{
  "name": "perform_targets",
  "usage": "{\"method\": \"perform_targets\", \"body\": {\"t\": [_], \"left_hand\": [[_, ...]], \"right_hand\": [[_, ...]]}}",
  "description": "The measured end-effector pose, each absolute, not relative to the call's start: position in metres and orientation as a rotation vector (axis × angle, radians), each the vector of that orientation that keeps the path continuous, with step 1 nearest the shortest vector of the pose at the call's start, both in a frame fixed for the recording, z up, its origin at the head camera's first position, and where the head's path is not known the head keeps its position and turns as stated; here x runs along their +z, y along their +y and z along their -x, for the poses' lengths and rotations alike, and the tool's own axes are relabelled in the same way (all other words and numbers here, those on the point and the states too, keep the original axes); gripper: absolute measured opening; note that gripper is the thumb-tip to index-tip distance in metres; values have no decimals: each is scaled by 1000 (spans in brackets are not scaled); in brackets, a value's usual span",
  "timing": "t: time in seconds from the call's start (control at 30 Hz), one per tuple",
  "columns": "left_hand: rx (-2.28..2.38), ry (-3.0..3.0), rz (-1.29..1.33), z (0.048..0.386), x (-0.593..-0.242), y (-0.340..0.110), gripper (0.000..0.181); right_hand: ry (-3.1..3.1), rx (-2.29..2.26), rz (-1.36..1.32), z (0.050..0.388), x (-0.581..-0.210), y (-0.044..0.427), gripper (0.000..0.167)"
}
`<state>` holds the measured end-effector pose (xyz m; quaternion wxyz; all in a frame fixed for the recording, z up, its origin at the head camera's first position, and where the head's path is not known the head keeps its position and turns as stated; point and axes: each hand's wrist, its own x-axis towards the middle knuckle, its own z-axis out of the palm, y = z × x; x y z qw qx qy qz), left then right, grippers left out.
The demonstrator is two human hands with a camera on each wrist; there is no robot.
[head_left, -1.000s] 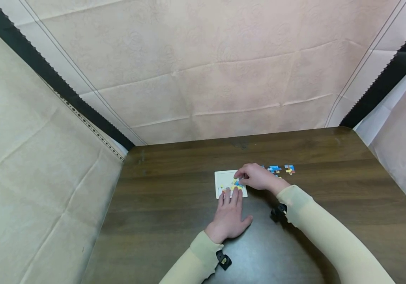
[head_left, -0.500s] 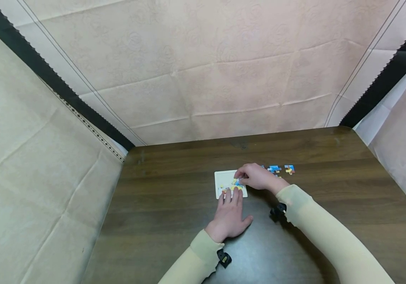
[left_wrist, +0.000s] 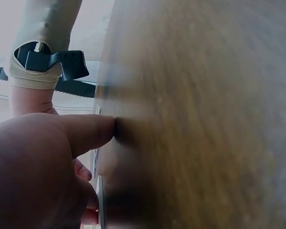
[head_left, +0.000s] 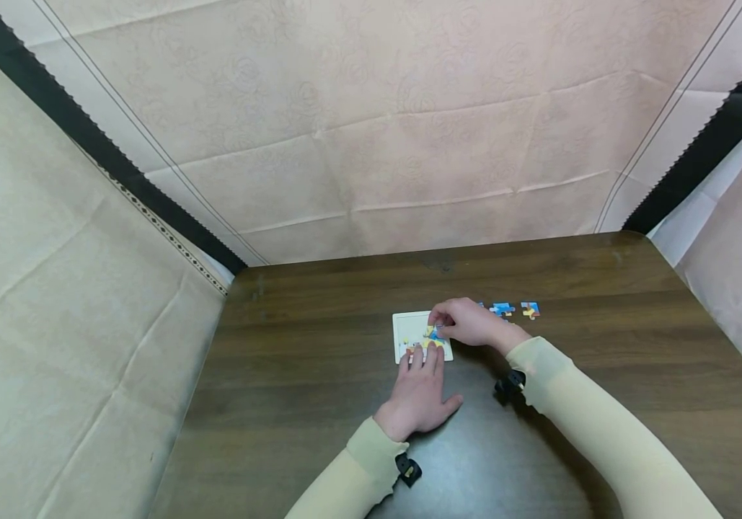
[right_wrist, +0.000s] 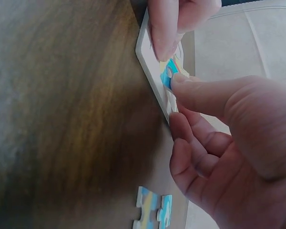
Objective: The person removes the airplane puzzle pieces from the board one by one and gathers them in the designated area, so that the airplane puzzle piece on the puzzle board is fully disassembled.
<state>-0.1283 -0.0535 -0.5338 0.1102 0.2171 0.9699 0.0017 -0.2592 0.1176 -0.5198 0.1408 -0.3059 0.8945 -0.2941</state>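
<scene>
The left hand [head_left: 417,400] rests on a white puzzle board [head_left: 408,326], the right hand [head_left: 471,323] touches a blue piece [head_left: 435,335] there, and loose pieces [head_left: 502,308] lie nearby.

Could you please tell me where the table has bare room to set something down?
The table is bare left of the white puzzle board, between the forearms, and right of the loose puzzle pieces. It is crowded at the board, where the left hand and right hand work, and just right of it, where the pieces lie.
</scene>
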Motion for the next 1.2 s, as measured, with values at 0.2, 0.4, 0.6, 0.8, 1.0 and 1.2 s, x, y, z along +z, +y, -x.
{"method": "perform_targets", "body": {"t": [0.2, 0.4, 0.6, 0.8, 1.0, 1.2], "left_hand": [[-25, 2850, -659, 129, -532, -55, 93], [-66, 2859, -677, 129, -532, -56, 94], [-29, 2857, -680, 130, -536, -58, 94], [3, 2857, -686, 130, -538, -59, 94], [53, 2842, -674, 130, -537, -59, 96], [66, 2832, -667, 132, -539, -58, 95]], "right_hand": [[2553, -893, 856, 258, -516, 116, 14], [2541, -911, 857, 256, -515, 115, 13], [2536, -950, 813, 256, -520, 116, 9], [2540, -957, 753, 254, -519, 116, 6], [2527, -935, 866, 250, -519, 115, 5], [2577, -979, 778, 251, -520, 115, 8]]}}
